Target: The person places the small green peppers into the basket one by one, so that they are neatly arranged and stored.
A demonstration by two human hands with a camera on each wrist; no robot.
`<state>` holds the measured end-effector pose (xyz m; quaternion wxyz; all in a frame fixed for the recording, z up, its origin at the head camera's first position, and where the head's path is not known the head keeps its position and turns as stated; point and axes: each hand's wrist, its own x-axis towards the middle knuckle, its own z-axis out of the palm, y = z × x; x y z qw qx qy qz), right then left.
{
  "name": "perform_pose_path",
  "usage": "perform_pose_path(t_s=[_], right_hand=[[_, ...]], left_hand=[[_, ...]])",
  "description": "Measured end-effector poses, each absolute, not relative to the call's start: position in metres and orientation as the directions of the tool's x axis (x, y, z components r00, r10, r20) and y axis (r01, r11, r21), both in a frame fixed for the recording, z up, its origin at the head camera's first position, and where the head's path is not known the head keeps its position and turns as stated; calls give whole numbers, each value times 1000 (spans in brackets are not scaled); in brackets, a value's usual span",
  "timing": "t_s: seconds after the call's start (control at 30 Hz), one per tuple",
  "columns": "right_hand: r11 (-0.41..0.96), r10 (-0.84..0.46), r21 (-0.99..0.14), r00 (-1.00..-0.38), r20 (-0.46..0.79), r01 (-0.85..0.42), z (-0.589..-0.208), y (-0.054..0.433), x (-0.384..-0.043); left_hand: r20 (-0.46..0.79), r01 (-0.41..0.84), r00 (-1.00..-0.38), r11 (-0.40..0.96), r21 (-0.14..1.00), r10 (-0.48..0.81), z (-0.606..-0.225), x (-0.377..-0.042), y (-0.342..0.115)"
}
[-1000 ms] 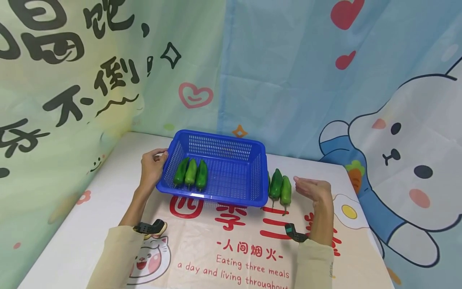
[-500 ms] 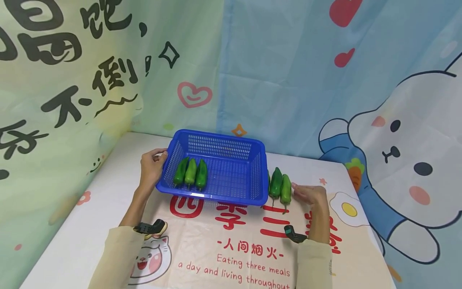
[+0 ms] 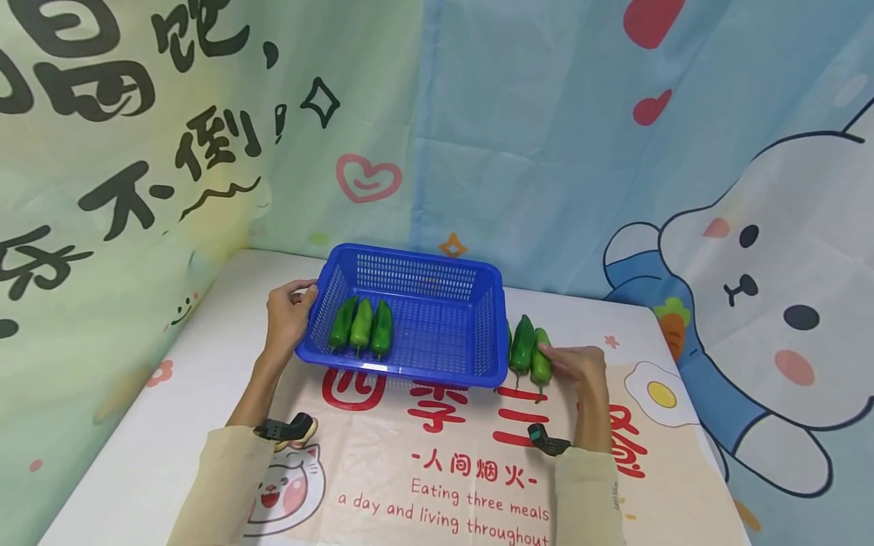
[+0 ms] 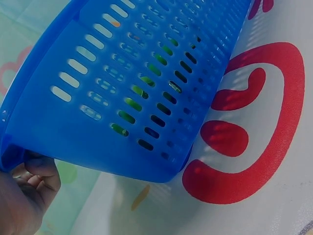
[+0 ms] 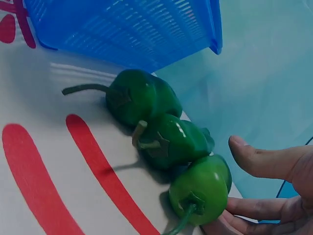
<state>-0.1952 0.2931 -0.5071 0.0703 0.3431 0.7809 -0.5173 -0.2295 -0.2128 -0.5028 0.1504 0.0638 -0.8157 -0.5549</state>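
My left hand (image 3: 285, 320) grips the left rim of a blue plastic basket (image 3: 437, 374), its fingers curled under the edge in the left wrist view. Inside, at the left end, three green peppers (image 3: 360, 327) lie side by side. Right of the basket stands a row of three more: a dark one nearest the basket wall, mostly hidden by it in the head view, a middle dark green pepper (image 3: 522, 347), and a lighter green pepper (image 5: 200, 193) at the outer end. At that outer pepper is my right hand (image 3: 582, 364), thumb raised apart and fingers extended along its side.
The table carries a printed cloth (image 3: 410, 447) with red lettering and a cat drawing (image 3: 283, 489). A fabric backdrop (image 3: 532, 152) hangs directly behind the table's far edge. Black camera mounts (image 3: 287, 430) sit on both wrists.
My right hand has moved left from beyond the row to the outermost pepper, its fingers now right against it. The left hand and basket have stayed in place.
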Motion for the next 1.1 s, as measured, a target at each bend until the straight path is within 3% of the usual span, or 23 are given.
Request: perform_pose_path(t_s=[0.5, 0.73, 1.1], right_hand=[[291, 526, -766, -764, -372, 573, -509, 275, -197], [271, 553, -754, -738, -387, 598, -512, 275, -197], [163, 393, -782, -767, -507, 601, -516, 297, -193]], left_hand=[[159, 53, -949, 361, 931, -273, -500, -228, -213], [162, 55, -948, 359, 932, -275, -502, -229, -212], [163, 61, -948, 348, 936, -273, -501, -229, -213]])
